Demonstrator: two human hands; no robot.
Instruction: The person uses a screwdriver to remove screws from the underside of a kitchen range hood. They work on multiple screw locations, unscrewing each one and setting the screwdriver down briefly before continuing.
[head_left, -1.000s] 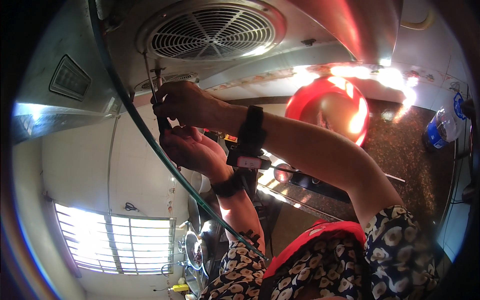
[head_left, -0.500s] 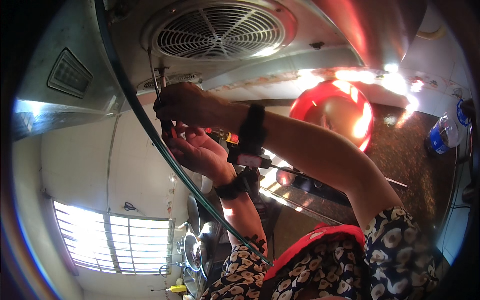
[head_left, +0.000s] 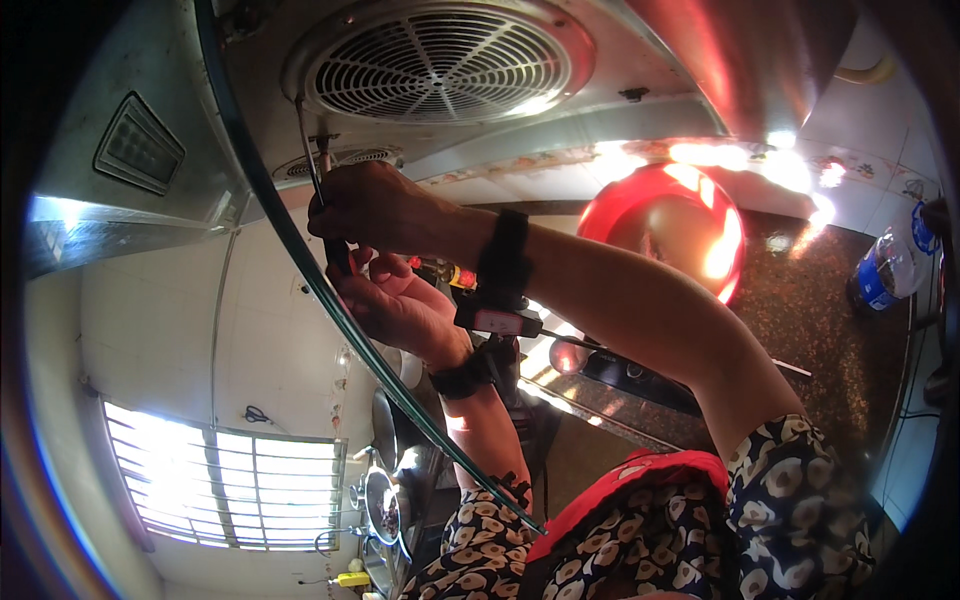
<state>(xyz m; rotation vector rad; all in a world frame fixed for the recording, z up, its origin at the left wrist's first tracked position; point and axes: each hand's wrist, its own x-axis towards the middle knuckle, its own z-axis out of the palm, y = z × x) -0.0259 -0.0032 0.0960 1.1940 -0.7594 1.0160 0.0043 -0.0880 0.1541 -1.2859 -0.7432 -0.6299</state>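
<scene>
Overhead, the round slotted grille (head_left: 437,82) of a range hood sits in a metal panel. A screwdriver (head_left: 308,142) reaches up with its thin shaft to the grille's left rim. My right hand (head_left: 370,208) is closed around its upper part, back of the hand toward me. Just below, my left hand (head_left: 390,305) has its fingers curled at the dark handle (head_left: 342,256), which shows a bit of red. The fingertips are partly hidden. Beside the shaft, a small metal catch (head_left: 323,145) projects from the hood. Both wrists wear black straps.
A dark green band (head_left: 300,255) crosses close in front. On the dark counter (head_left: 800,300) stand a red basin (head_left: 592,225) and a plastic jar with a blue label (head_left: 878,275). A barred window (head_left: 230,480) is at lower left, with pans (head_left: 383,505) beside it.
The handle has turned slightly, with less of its red showing, and my left fingers have shifted a little. My right hand stays nearly in place.
</scene>
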